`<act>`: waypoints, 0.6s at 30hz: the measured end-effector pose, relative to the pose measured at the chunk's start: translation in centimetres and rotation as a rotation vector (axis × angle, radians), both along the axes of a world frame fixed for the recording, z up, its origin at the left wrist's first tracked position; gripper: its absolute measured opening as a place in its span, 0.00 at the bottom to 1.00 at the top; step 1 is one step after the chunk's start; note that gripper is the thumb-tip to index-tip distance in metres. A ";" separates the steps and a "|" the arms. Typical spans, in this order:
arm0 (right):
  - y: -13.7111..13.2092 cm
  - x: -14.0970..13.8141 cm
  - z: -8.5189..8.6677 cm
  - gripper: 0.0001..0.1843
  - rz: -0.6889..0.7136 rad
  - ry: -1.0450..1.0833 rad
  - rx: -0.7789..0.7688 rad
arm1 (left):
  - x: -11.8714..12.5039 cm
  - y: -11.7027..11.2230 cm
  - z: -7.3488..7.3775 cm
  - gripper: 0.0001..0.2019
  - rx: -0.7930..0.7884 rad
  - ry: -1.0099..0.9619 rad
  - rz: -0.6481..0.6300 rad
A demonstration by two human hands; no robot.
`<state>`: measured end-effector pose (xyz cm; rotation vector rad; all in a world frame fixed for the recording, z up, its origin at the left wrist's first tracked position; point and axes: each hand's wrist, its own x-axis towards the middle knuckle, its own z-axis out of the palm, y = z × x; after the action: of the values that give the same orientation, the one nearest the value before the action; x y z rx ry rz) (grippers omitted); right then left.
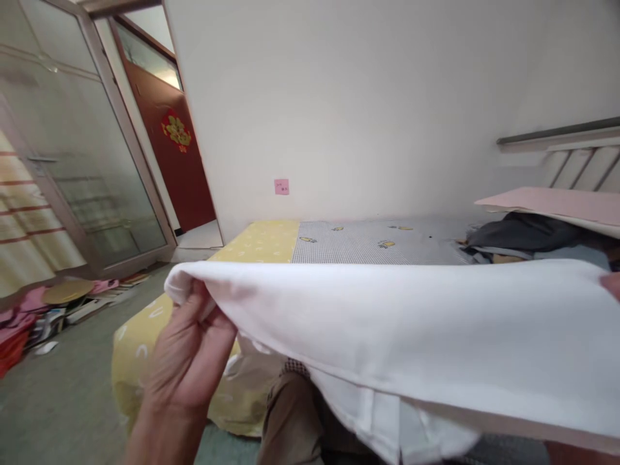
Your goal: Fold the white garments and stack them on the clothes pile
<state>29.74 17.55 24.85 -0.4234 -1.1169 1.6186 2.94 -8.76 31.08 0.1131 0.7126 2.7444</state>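
A white cloth (pixel 411 342) stretches across the lower part of the view, held up in a wide fold. My left hand (pixel 186 361) pinches its left corner between thumb and fingers. At the far right edge, part of my right hand (pixel 611 285) shows against the cloth, which runs taut towards it; most of that hand is out of frame. Below the cloth, my knee in khaki trousers (pixel 290 420) is partly hidden.
A bed (pixel 382 242) with a yellow and grey gingham cover lies ahead, with dark clothes and a pink board at its right. Books and pink fabric lie on the floor (pixel 68 413) at left, by a glass door and a red door.
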 end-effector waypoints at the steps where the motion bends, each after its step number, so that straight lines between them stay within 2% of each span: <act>1: -0.5 -0.7 0.9 0.21 -0.036 0.037 -0.010 | -0.7 0.2 0.3 0.15 -0.015 0.039 0.021; 3: -0.7 -3.3 2.1 0.18 -0.032 0.071 -0.031 | -3.1 1.5 0.1 0.11 -0.107 0.095 0.044; 5: 0.4 -7.2 2.5 0.12 0.035 0.058 -0.089 | -6.4 3.8 -1.1 0.09 -0.257 0.082 0.035; 7: 2.7 -11.7 2.2 0.05 0.083 -0.003 -0.210 | -9.9 6.9 -2.4 0.10 -0.406 0.006 0.025; 9: 5.6 -15.7 2.2 0.04 0.094 -0.043 -0.271 | -12.7 10.0 -2.7 0.11 -0.456 -0.016 0.045; 10: 7.0 -17.2 2.7 0.05 0.083 -0.046 -0.278 | -13.8 11.5 -2.2 0.12 -0.447 0.002 0.061; 12: 9.4 -18.9 4.6 0.04 0.036 -0.003 -0.243 | -15.2 13.6 -0.2 0.11 -0.388 0.088 0.095; 15: 11.6 -18.4 8.0 0.06 -0.052 0.162 -0.076 | -15.9 14.9 3.5 0.10 -0.275 0.266 0.105; 17: 12.5 -17.0 8.6 0.09 -0.088 0.225 0.046 | -16.0 14.8 4.3 0.10 -0.262 0.338 0.083; 18: 12.9 -16.3 8.0 0.09 -0.092 0.194 0.071 | -16.1 14.7 3.8 0.10 -0.286 0.348 0.065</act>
<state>13.48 30.45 32.86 -0.2614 -0.9914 1.5002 -13.12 5.94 34.85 0.5199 1.2104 2.6756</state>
